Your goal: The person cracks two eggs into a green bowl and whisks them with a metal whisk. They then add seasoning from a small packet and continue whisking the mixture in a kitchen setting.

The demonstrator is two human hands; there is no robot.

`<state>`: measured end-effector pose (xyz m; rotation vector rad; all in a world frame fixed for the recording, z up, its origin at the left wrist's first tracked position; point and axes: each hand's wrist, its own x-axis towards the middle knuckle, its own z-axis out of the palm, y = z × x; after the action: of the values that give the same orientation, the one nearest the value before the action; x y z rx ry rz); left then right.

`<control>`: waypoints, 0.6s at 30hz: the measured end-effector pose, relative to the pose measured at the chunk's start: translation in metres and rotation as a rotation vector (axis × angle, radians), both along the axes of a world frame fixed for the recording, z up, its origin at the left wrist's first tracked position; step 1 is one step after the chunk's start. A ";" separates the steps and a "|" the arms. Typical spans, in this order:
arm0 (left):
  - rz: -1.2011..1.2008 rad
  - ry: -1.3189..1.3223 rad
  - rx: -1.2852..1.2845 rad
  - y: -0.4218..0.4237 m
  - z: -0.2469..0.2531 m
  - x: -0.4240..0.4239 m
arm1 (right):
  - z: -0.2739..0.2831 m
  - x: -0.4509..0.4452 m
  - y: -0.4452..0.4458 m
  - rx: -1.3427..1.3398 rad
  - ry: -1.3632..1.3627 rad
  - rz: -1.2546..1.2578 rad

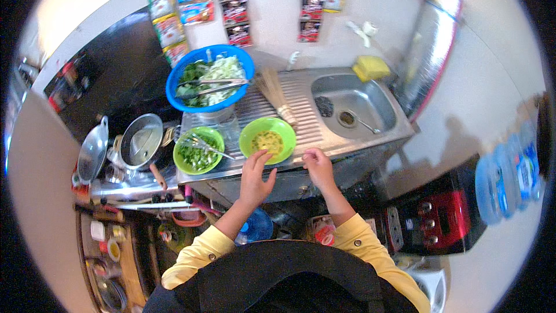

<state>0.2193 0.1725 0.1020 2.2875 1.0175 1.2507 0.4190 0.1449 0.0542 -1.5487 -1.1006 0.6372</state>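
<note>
My left hand (257,179) is at the near rim of a green bowl (246,135) that holds a yellow mixture with green bits (267,141); its fingers are apart and hold nothing that I can see. My right hand (319,168) is by the counter's front edge, right of that bowl, with its fingers curled; whether anything is in them cannot be told. To the left, a second green bowl (177,160) holds chopped greens (197,156) with a wire whisk (204,143) lying across it. Behind, a blue basket (171,89) holds shredded cabbage (226,69), leafy greens and metal tongs (217,88).
A stick brush (278,98) lies on the ribbed drainboard (304,117). Right of it is a steel sink (391,115) with a yellow sponge (371,68) at its back edge. A saucepan (141,141) and a wok (93,152) stand left. Sachet strips (234,6) hang on the wall.
</note>
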 end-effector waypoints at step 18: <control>-0.857 0.357 -0.016 -0.144 0.002 0.102 | 0.046 0.004 -0.262 -0.174 -0.450 -0.516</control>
<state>0.3208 0.0288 0.1043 2.5286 0.0535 0.4881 0.4233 -0.1171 0.1000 -2.0920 -0.9177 0.0277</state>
